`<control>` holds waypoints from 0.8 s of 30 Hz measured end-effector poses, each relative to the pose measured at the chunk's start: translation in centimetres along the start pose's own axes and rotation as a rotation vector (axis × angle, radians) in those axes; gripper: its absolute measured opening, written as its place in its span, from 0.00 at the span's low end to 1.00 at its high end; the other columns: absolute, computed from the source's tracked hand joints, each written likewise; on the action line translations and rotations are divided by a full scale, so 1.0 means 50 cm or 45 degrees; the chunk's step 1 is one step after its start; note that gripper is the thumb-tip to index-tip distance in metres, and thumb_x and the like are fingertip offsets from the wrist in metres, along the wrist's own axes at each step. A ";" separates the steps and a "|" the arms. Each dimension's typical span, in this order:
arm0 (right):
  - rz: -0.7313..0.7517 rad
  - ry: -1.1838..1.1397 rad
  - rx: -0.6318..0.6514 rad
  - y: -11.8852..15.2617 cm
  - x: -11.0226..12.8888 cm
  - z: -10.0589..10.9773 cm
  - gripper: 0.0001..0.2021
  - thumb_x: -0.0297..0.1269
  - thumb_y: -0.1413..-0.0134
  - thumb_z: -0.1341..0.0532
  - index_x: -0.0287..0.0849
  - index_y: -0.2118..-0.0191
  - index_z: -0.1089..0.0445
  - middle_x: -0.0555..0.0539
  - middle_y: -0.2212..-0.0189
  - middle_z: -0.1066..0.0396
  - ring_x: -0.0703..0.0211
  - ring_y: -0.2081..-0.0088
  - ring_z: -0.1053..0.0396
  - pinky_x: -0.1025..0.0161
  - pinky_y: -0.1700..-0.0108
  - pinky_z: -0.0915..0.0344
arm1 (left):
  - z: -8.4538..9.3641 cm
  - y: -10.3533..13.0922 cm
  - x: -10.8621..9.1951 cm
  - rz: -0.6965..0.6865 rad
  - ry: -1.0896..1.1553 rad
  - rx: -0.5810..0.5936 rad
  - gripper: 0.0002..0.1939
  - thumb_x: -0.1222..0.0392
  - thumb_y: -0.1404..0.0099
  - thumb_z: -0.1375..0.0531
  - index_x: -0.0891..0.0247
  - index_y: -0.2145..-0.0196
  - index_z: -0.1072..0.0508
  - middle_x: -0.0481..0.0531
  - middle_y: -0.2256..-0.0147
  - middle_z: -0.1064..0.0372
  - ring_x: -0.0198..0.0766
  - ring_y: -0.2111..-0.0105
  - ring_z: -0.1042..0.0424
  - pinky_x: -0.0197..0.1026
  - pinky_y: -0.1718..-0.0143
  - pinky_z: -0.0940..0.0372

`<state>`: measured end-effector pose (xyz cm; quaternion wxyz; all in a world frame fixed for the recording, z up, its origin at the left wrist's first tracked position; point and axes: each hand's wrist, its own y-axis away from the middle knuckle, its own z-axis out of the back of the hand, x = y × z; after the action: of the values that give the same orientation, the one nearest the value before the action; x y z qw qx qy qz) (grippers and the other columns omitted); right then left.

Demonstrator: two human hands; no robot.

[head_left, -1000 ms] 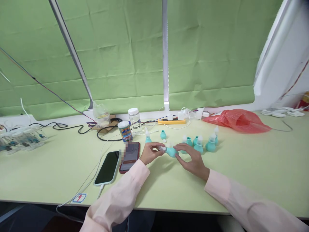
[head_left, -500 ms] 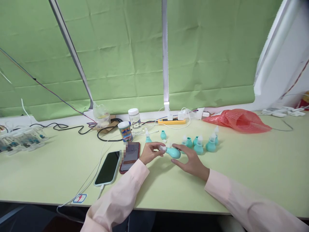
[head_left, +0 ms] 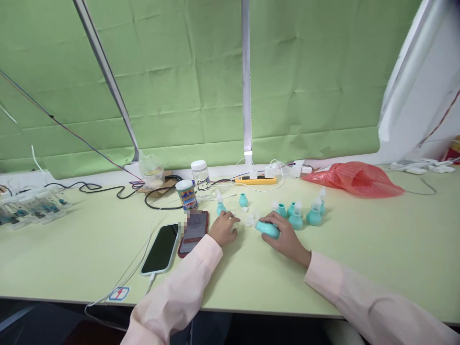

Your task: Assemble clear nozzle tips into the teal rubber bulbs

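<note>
Left hand (head_left: 223, 229) moved off nozzle (head_left: 250, 221) (blurred), grip unclear; right fingers (head_left: 272, 218) hold partly hidden teal bulb (head_left: 268, 229).

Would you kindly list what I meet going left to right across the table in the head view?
Clear plastic pieces, numbered label, pale-cased phone, red-cased phone, left hand, right hand with teal squeeze bulb, red plastic bag.

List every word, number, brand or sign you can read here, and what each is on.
"9", probably: red, in a blue outline on a sticker at the table's near edge.
Colourful jar: label lettering too small to read.
Red-edged phone: screen text too blurred to read.
Clear jar: dark line drawing, no legible words.
</note>
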<state>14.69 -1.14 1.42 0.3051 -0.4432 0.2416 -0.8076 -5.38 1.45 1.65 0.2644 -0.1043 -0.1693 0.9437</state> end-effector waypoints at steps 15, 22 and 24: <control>-0.233 0.000 0.187 0.003 -0.002 -0.005 0.09 0.27 0.63 0.50 0.41 0.70 0.42 0.52 0.77 0.41 0.64 0.74 0.44 0.67 0.72 0.46 | -0.054 -0.022 -0.029 -0.032 0.052 -0.117 0.09 0.60 0.48 0.46 0.65 0.68 0.33 0.53 0.67 0.36 0.42 0.62 0.45 0.43 0.64 0.45; -0.262 0.157 0.327 0.006 0.002 -0.010 0.03 0.31 0.59 0.50 0.40 0.79 0.43 0.53 0.82 0.44 0.65 0.78 0.45 0.69 0.75 0.49 | -0.062 -0.018 -0.048 0.096 0.531 -0.236 0.11 0.70 0.54 0.45 0.65 0.69 0.32 0.51 0.73 0.36 0.36 0.69 0.40 0.37 0.69 0.42; -0.258 0.203 0.346 0.006 0.003 -0.010 0.06 0.35 0.57 0.51 0.40 0.79 0.43 0.52 0.82 0.42 0.65 0.78 0.44 0.69 0.75 0.49 | -0.059 -0.017 -0.054 0.226 0.836 -0.304 0.18 0.69 0.56 0.44 0.65 0.63 0.34 0.50 0.72 0.37 0.33 0.73 0.39 0.36 0.73 0.41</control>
<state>14.26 -1.39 1.06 0.2591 -0.3545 0.1079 -0.8919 -1.89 1.47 -0.46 0.2076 -0.4462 -0.1747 0.8528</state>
